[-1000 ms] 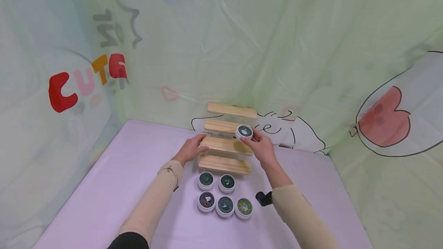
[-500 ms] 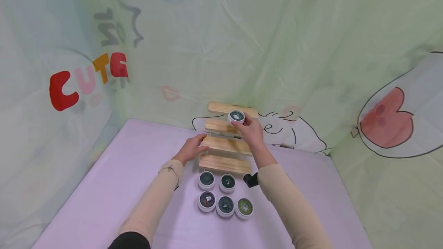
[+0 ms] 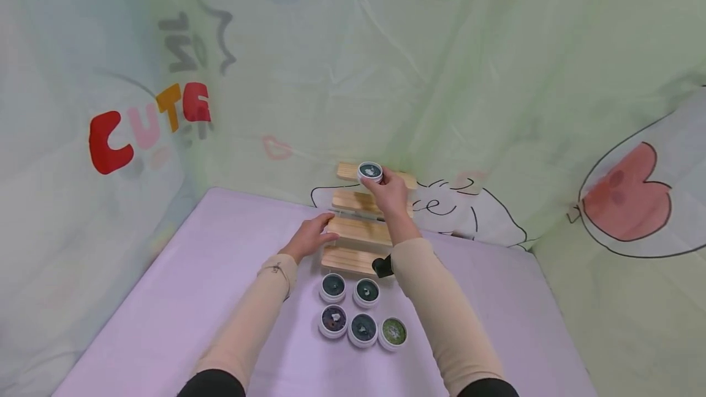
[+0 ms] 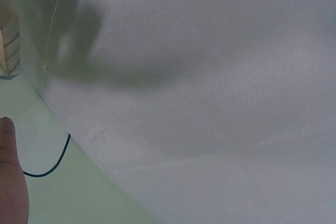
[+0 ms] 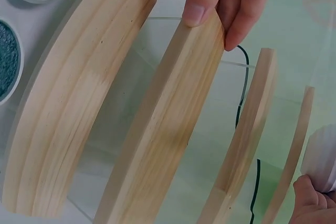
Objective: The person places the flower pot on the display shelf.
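A tiered display stand with several pale wooden steps (image 3: 361,230) stands near the back edge of the table. My left hand (image 3: 306,238) grips the left end of its second step from the bottom. In the right wrist view, the thumb (image 5: 195,14) lies on that step's front edge, with fingers behind it. My right hand (image 3: 393,195) pinches a small round white jar (image 3: 370,171) with a dark green top. It holds the jar at the top step (image 3: 405,180), left of its middle. Whether the jar touches the wood, I cannot tell.
In front of the stand sit several similar white jars in two rows, among them a mossy green jar (image 3: 394,331) and a dark purplish jar (image 3: 333,318). A printed curtain (image 3: 309,66) hangs close behind the stand. Lilac cloth (image 3: 220,262) covers the table.
My right hand has carried the jar up and leftward, from beside the second step from the top to the top step. The left hand has kept its grip on the stand.
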### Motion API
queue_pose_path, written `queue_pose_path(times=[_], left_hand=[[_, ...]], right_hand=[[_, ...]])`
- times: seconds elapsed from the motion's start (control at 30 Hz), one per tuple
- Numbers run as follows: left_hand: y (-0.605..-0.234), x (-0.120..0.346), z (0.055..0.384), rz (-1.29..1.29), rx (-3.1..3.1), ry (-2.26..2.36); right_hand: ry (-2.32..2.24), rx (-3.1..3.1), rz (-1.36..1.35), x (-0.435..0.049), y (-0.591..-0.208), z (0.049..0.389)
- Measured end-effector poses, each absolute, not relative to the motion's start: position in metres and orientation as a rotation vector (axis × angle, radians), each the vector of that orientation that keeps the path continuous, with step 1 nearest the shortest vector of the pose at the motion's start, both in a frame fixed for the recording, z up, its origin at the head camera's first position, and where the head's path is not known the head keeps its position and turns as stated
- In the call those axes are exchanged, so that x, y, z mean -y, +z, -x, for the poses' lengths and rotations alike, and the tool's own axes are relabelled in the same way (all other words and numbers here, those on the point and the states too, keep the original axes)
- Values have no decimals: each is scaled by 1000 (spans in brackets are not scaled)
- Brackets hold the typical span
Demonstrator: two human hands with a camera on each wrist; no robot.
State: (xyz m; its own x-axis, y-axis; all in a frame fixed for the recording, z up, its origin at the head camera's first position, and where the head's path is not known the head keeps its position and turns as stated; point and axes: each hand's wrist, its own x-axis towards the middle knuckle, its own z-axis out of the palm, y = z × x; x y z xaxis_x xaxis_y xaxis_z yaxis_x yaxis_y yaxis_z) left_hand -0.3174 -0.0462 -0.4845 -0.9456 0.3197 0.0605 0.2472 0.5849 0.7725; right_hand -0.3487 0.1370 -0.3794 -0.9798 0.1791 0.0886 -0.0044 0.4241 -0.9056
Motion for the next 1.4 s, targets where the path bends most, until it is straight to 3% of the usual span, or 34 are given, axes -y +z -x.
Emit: queue_pose_path(times=[1.4], left_hand=[[-478, 46, 316, -406, -2690, 1254]], right_hand=[[1429, 2629, 163, -119, -378, 365]])
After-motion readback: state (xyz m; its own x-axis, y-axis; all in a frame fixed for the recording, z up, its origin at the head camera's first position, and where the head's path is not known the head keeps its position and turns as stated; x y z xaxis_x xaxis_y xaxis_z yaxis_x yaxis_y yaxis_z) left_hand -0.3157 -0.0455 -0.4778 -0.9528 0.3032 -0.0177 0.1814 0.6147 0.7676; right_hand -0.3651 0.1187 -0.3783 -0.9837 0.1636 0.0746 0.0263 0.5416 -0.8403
